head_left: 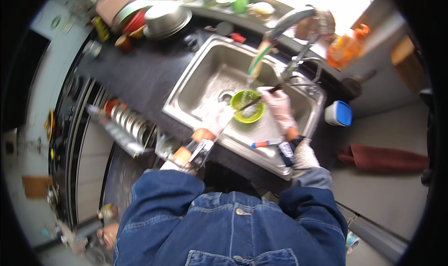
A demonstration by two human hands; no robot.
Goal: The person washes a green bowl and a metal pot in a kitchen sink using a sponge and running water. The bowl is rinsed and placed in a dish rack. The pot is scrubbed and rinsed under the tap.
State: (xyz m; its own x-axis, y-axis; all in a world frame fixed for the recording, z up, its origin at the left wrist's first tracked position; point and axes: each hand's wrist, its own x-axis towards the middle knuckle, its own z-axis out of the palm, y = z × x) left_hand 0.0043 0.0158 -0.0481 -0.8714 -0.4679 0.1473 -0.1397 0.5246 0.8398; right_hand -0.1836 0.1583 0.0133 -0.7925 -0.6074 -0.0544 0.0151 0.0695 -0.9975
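Observation:
A lime-green bowl [254, 119] with water in it is in the steel sink [205, 63], under the running stream. My left hand [216, 118], in a pale glove smeared by motion, grips the bowl's left rim. In a pinkish-white glove, my right hand [278, 106] is closed around a thin dark utensil [250, 104] slanting across the bowl; its kind I cannot make out. The curved tap [291, 19] has a striped hose piece [258, 61] on its spout, with water falling from it.
An orange-and-blue tube [266, 143] lies near the sink's front, by my right wrist. A blue-lidded tub [338, 113] and maroon cloth [382, 158] are at right. Steel bowls [164, 19] stand back left; an open rack of dishes [133, 123] juts out front left. An orange bottle [345, 47] stands behind.

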